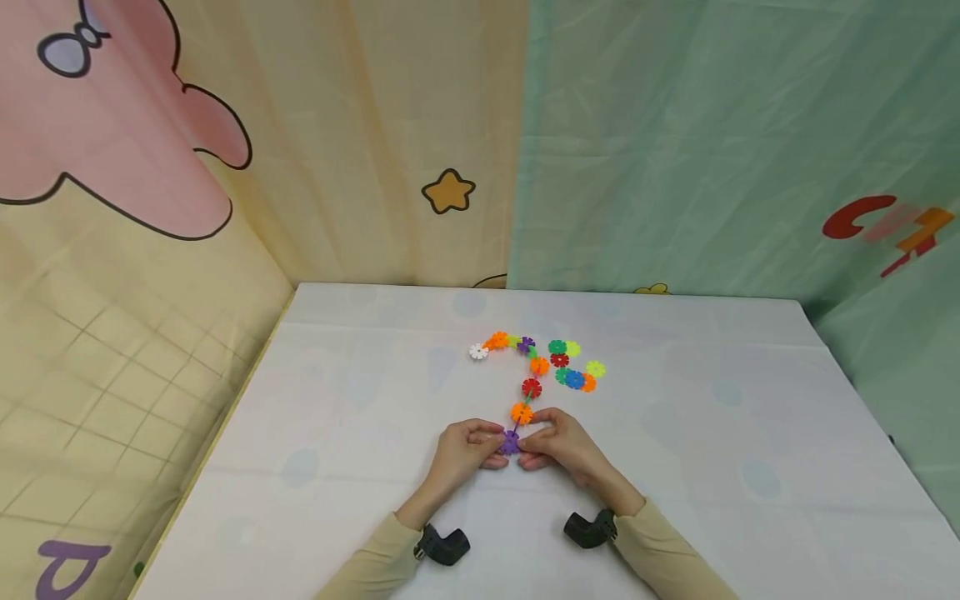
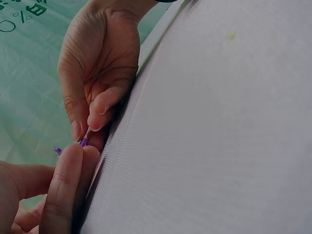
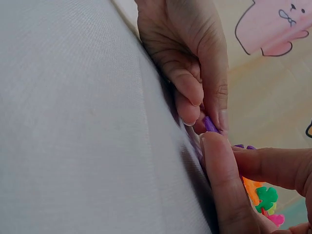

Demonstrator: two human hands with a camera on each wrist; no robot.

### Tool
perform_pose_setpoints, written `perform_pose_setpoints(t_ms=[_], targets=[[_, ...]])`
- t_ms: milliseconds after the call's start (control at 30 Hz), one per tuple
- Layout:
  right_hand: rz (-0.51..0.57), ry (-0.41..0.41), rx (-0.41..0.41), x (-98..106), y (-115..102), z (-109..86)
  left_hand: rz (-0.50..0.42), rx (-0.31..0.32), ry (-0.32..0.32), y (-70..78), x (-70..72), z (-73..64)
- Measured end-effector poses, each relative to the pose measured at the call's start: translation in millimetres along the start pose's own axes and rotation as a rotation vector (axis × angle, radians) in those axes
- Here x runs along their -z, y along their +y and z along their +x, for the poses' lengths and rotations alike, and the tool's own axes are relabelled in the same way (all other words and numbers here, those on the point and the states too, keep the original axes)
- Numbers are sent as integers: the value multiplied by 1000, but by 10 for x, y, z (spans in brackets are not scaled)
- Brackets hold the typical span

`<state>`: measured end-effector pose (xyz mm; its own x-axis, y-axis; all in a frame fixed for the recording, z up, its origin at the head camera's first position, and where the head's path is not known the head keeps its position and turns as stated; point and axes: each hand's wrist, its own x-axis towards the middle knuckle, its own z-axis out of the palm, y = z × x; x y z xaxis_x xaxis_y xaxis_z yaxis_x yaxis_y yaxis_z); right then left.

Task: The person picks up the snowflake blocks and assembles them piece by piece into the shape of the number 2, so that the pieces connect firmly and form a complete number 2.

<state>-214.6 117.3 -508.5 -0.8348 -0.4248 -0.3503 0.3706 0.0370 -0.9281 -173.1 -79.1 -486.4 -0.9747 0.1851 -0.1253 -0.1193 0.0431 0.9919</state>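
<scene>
At the near end of a curved chain of notched plastic snowflake discs is a purple disc (image 1: 510, 442). My left hand (image 1: 467, 446) pinches it from the left, and my right hand (image 1: 564, 447) pinches it from the right. Both wrist views show purple edges (image 3: 210, 125) between the meeting fingertips, most of the disc being hidden. Just beyond the hands, an orange disc (image 1: 522, 413) joins on, followed by a red disc (image 1: 531, 387) and another orange disc (image 1: 539, 366). The chain bends left at the far side, ending in a white disc (image 1: 478, 352).
Right of the chain lies a small group of loose discs, among them a red one (image 1: 559, 360), a blue one (image 1: 575, 380) and a yellow one (image 1: 596, 368). A white cloth covers the table (image 1: 360, 467). Printed curtains (image 1: 375, 150) stand behind and beside it.
</scene>
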Motion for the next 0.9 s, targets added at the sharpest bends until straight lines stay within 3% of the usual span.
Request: perform_pose_setpoints(t_ms=[267, 500, 667, 767, 900], targets=[[-33, -55, 1, -9, 12, -33, -18, 17, -24, 1, 16, 10], [-88, -87, 1, -27, 2, -71, -38, 24, -6, -242, 38, 110], [-193, -95, 19, 78, -68, -78, -46, 7, 26, -309, 25, 132], [-308, -12, 60, 254, -152, -72, -50, 4, 29, -312, 22, 133], [-477, 228, 129, 522, -269, -49, -44, 29, 20, -314, 37, 134]])
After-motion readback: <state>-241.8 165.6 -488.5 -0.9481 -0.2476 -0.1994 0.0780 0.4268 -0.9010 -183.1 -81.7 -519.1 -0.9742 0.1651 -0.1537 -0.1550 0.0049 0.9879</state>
